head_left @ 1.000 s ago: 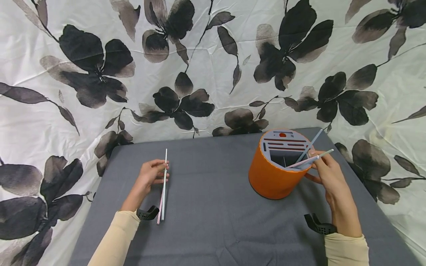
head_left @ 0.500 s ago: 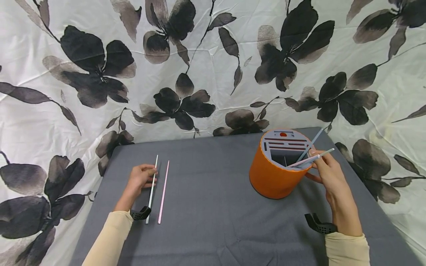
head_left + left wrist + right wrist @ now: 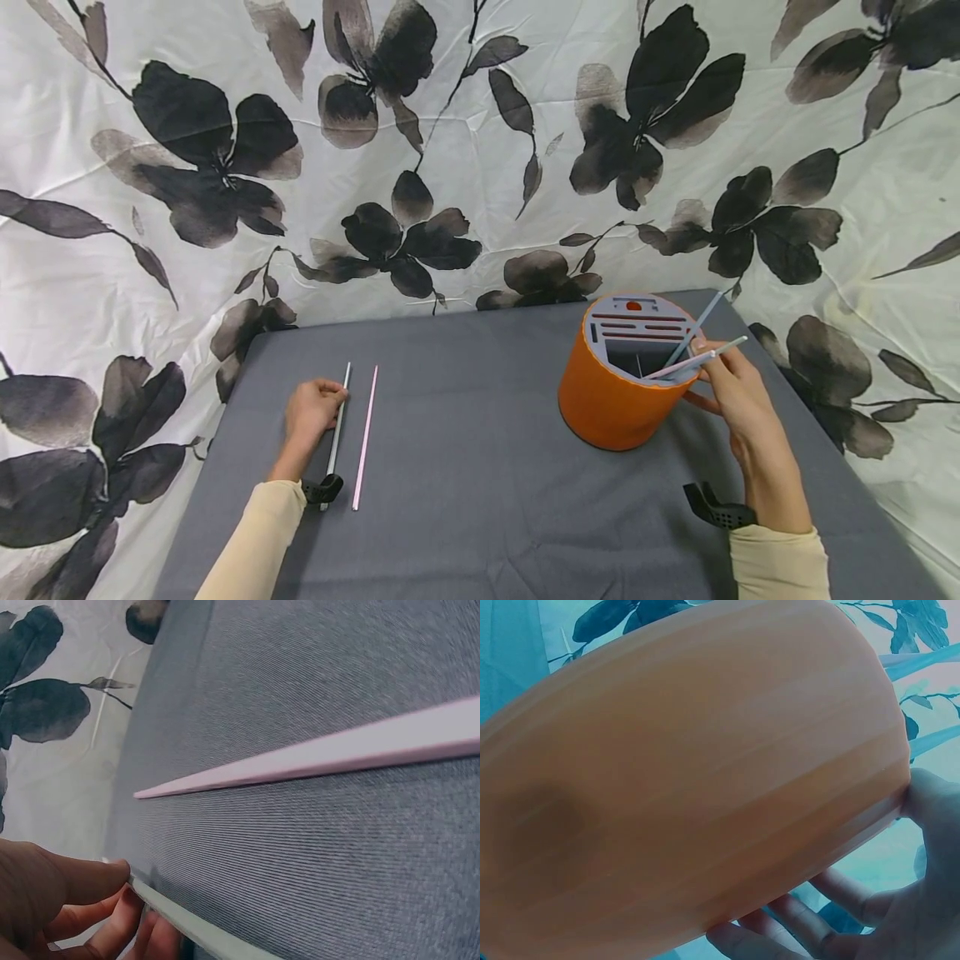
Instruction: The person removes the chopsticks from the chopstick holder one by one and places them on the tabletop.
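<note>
My left hand (image 3: 311,417) pinches a thin whitish stick (image 3: 337,435) between thumb and fingers, at the left of the table. In the left wrist view this stick (image 3: 202,930) runs down from the fingertips. Just to its right a pink stick (image 3: 365,442) lies on the cloth, roughly parallel. On the other side, my right hand (image 3: 738,404) grips the orange round desk organizer (image 3: 622,400), thumb at the rim and fingers against the side. Out of its large compartment lean a blue stick (image 3: 697,323), a pink one and a pale green stick (image 3: 731,344).
A grey cloth (image 3: 480,450) covers the table. Behind it hangs a white floral fabric (image 3: 517,192). The organizer's grey top (image 3: 637,310) has several slots and a round hole.
My left hand held the whitish and pink sticks close together; it has moved left with the whitish one, leaving the pink one on the cloth. My right hand and the organizer stay put.
</note>
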Demonstrator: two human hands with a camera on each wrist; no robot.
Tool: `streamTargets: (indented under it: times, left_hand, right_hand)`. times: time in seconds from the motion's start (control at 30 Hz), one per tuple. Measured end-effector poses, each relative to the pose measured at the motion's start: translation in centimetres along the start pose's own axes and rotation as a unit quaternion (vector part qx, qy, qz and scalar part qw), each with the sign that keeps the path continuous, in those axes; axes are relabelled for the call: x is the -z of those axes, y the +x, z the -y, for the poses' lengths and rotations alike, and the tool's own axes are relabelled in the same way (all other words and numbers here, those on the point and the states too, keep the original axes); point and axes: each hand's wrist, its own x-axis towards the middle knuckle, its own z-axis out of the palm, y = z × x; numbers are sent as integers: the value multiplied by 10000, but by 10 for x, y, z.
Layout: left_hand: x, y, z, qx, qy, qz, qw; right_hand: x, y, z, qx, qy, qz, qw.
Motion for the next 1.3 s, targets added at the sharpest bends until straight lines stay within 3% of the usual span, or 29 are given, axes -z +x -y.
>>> streamTargets:
  times: [0.47,1.03,1.3]
  left_hand:
    - [-8,-1,2,-385,1135,-281,9924]
    - [-4,-12,-9,-492,1334,-392,9891]
    - [-4,-26,-35,-947,1295,-582,9853]
  right_hand:
    - [4,-1,0,18,9,33,10000]
    - [5,-1,-2,-54,-27,93,9999]
    - [6,-2,-2,-59,-4,112,9999]
